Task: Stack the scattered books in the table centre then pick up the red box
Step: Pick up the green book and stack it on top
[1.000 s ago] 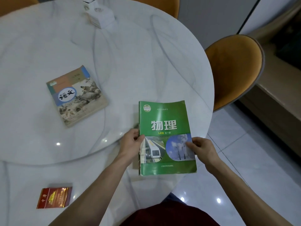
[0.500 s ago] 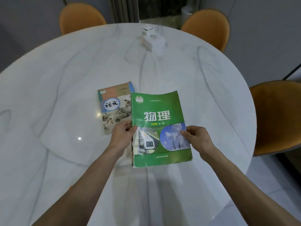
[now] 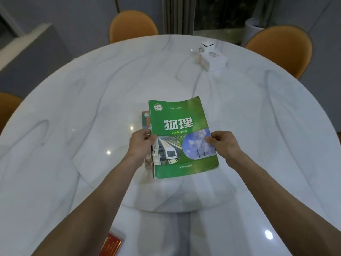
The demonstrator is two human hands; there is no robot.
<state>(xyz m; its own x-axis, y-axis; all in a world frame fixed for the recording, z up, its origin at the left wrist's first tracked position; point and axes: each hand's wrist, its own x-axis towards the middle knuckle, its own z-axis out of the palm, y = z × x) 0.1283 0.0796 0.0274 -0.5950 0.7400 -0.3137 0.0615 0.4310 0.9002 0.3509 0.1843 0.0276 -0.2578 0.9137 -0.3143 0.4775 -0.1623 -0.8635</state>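
A green textbook (image 3: pixel 180 126) with a train picture sits at the table centre, held at both sides. My left hand (image 3: pixel 141 144) grips its left edge and my right hand (image 3: pixel 224 143) grips its right edge. It lies over a second book (image 3: pixel 145 118), of which only an orange-and-teal strip shows at the left; whether the two touch I cannot tell. The red box (image 3: pixel 110 245) lies on the table near the front edge, partly hidden by my left forearm.
The round white marble table (image 3: pixel 73 108) has a raised turntable in the middle. A white tissue box (image 3: pixel 212 58) stands at the far right. Orange chairs (image 3: pixel 132 26) stand behind the table, with another chair (image 3: pixel 282 47) at the right.
Both hands have carried the green book away from me and left, from the table's near edge over the second book, now almost covered. My view has shifted towards the table centre.
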